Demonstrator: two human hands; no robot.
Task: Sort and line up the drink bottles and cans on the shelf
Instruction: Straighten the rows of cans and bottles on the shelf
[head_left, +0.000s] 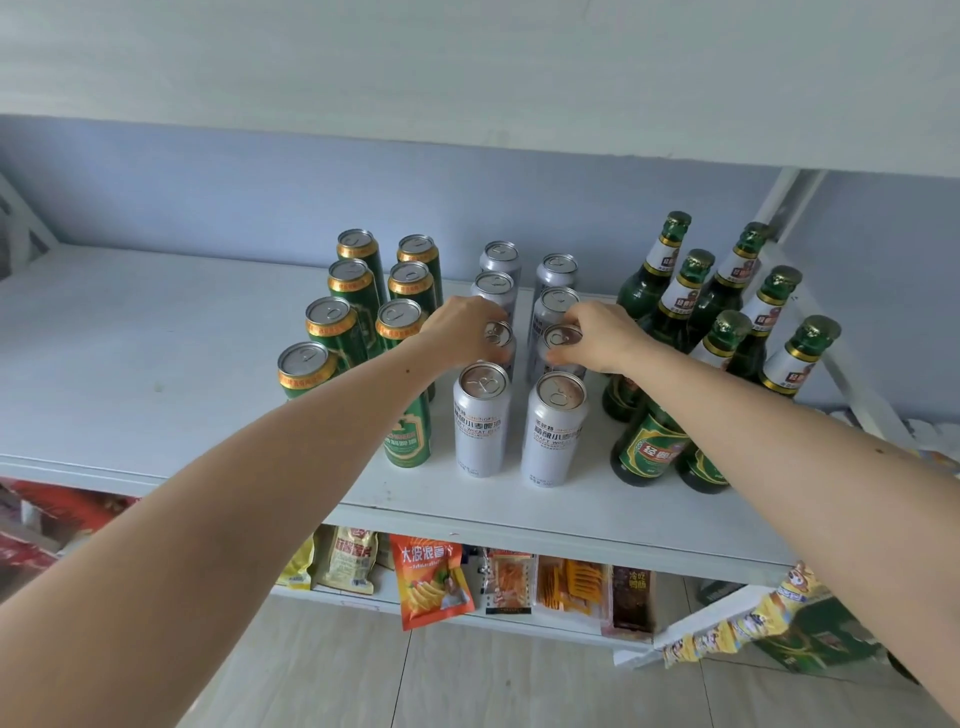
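On the white shelf board (156, 364), near its middle, two rows of tall silver aluminium beer cans run front to back, and each hand is on the second can from the front: the left hand (462, 332) curls over the rim of the left-row silver can (500, 340), while the right hand (597, 338) pinches the top of the right-row silver can (558, 345) with thumb and fingertips. Both grips look light and high on the cans, though the fingers partly hide the contact. Just in front stand the front pair of silver cans (480, 415), close enough that a nudge forward could push them toward the shelf edge. To the left are two rows of green cans with gold bands (337, 322), the nearest partly hidden by the left forearm; that arm sweeping sideways could topple one. To the right, the green glass beer bottles with gold foil caps (670, 291) are packed tightly beside the right wrist, and since they are tall and narrow, a bump from that wrist would likely knock several over together. Below the board, hanging snack packets (431, 582) fill the lower tier.
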